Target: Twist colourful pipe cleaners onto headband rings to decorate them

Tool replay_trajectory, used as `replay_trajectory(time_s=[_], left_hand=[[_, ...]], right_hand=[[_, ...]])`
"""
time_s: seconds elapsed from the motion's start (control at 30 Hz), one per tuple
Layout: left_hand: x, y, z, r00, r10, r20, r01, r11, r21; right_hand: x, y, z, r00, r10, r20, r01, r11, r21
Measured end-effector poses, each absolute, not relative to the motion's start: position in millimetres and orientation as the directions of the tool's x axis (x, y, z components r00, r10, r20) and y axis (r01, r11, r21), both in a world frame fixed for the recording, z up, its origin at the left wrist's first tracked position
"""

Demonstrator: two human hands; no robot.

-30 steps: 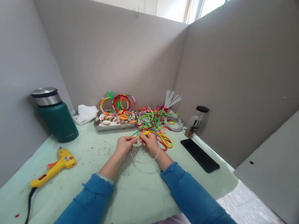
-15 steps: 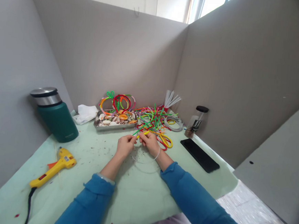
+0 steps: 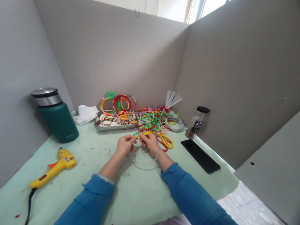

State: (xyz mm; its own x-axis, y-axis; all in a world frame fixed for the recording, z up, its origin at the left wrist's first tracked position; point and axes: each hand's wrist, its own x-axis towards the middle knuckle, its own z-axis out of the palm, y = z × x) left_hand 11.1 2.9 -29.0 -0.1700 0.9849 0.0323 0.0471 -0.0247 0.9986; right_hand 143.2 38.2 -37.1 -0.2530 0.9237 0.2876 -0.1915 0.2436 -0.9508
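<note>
My left hand (image 3: 125, 145) is closed in a pinch near the table's middle, its fingertips at the left end of a short yellow pipe cleaner (image 3: 146, 133). My right hand (image 3: 150, 143) pinches the same yellow piece, close beside the left fingertips. From between the hands a thin whitish ring (image 3: 145, 169) hangs down in a loop over the table. A green pipe cleaner (image 3: 137, 132) sticks up just behind the left fingertips; whether it is held cannot be made out. Yellow and red loops (image 3: 167, 141) lie right of my right hand.
Behind the hands are a metal tray (image 3: 116, 127) of shells, coloured rings (image 3: 122, 104), a pipe-cleaner pile (image 3: 156, 120) and a grey coil (image 3: 177, 125). A green bottle (image 3: 58, 121) and yellow glue gun (image 3: 54, 169) are left; a jar (image 3: 196, 124) and black phone (image 3: 200, 156) right.
The thin ring has shifted slightly left and its loop shows more fully below the hands. My left hand has moved a little to the left; my right hand is almost unmoved.
</note>
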Motion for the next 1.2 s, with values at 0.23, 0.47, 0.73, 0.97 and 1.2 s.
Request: replay_trajectory(time_s=[0.23, 0.47, 0.73, 0.97, 1.2], left_hand=[[8.3, 3.6, -30.8, -0.181, 0.982, 0.059, 0.155, -0.031, 0.987], [8.6, 4.2, -31.9, -0.194, 0.978, 0.081, 0.237, -0.033, 0.971], [7.9, 2.6, -29.2, -0.12, 0.991, -0.062, -0.073, 0.054, 0.996], [5.1, 0.1, -24.0, -0.013, 0.987, -0.161, -0.276, 0.151, 0.949], [-0.9, 2.9, -18.0, -0.256, 0.967, 0.014, 0.225, 0.045, 0.973]], right_hand=[[144.4, 38.4, -36.2, -0.19, 0.932, 0.309, -0.205, 0.27, -0.941], [144.4, 40.9, -40.3, -0.194, 0.937, 0.289, -0.211, 0.248, -0.945], [144.9, 42.4, -44.6, -0.22, 0.924, 0.313, -0.241, 0.259, -0.935], [145.0, 39.8, -41.2, -0.245, 0.92, 0.307, -0.245, 0.248, -0.937], [143.9, 42.9, -43.1, -0.204, 0.941, 0.27, -0.246, 0.217, -0.945]])
